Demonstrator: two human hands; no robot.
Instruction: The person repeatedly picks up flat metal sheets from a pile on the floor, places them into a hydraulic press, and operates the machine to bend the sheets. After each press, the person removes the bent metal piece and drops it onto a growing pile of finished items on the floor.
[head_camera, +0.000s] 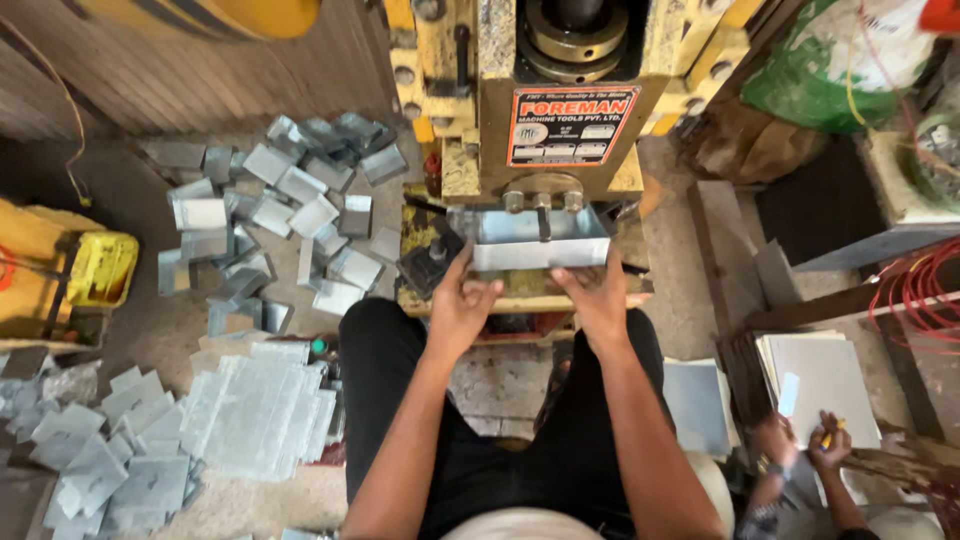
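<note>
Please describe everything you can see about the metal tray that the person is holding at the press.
The metal tray is a shallow rectangular box of thin, shiny grey sheet metal with folded-up walls and an open top. It lies level on the bed of the yellow press, under its tooling. The left hand grips its front left corner, and the right hand its front right edge.

Both hands (530, 300) holding metal tray (540, 240), press (560, 110)

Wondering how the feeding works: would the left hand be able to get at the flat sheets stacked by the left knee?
Probably yes. The left hand now grips the metal tray at the press, but the flat sheets lie uncovered on the floor beside the left leg, nothing between.
</note>
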